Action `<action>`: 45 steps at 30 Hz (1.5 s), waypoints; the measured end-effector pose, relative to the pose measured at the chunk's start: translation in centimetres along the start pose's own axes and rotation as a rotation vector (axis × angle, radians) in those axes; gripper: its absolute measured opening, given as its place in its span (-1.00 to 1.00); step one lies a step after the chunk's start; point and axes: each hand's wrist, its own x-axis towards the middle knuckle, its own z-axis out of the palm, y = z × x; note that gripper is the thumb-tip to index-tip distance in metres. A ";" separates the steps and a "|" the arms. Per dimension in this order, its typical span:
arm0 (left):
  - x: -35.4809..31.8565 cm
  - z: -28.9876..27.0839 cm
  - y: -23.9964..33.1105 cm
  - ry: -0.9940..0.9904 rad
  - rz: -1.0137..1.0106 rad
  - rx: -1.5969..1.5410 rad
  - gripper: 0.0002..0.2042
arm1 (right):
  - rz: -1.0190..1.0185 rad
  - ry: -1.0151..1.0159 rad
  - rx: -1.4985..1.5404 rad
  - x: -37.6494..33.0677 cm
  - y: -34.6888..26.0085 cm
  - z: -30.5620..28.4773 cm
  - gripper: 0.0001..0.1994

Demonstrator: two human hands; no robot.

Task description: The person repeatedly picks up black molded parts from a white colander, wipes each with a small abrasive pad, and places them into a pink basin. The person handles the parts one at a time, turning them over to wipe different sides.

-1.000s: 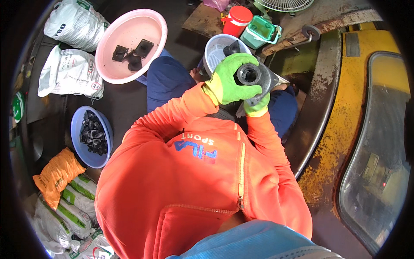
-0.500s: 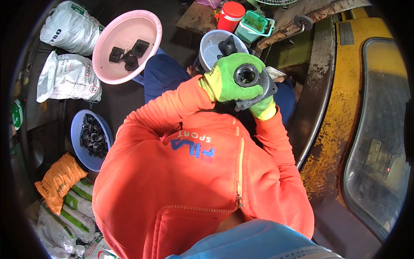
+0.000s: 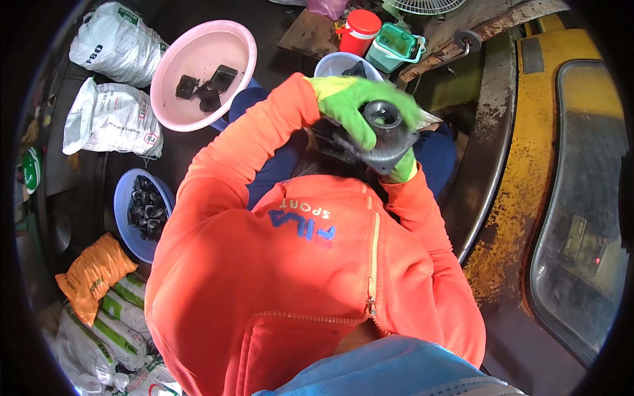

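Note:
A black rubber part (image 3: pixel 391 153) with a round, hollow collar and a wider, flared base is between my two gloved hands, above my lap. My left hand (image 3: pixel 350 109), in a green glove with a yellow cuff, curls over it from above, its thumb and fingers around the collar. Some of these fingers are smeared by motion. Under the part, my right hand (image 3: pixel 405 168) supports it from the right side; most of its fingers are hidden. Just beyond stands a light blue basin (image 3: pixel 328 65) with a black piece (image 3: pixel 356 70) in it, partly covered by my left hand.
A pink basin (image 3: pixel 162 79) with several black parts stands front left, near white sacks (image 3: pixel 109 119). A blue tub (image 3: pixel 125 221) of black pieces sits left, above an orange sack (image 3: pixel 96 277). A red jug (image 3: pixel 360 32) and green cooler (image 3: pixel 386 63) lie ahead; a rusty yellow machine (image 3: pixel 508 218) borders the right.
My left hand has shifted its hold, its fingers now spread around the collar. The black rubber part has tilted, showing more of its side. The whole view has shifted slightly.

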 end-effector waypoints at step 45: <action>0.7 5.7 0.5 0.800 0.075 0.426 -0.49 | 0.515 0.095 0.491 0.6 -1.3 -0.5 -0.41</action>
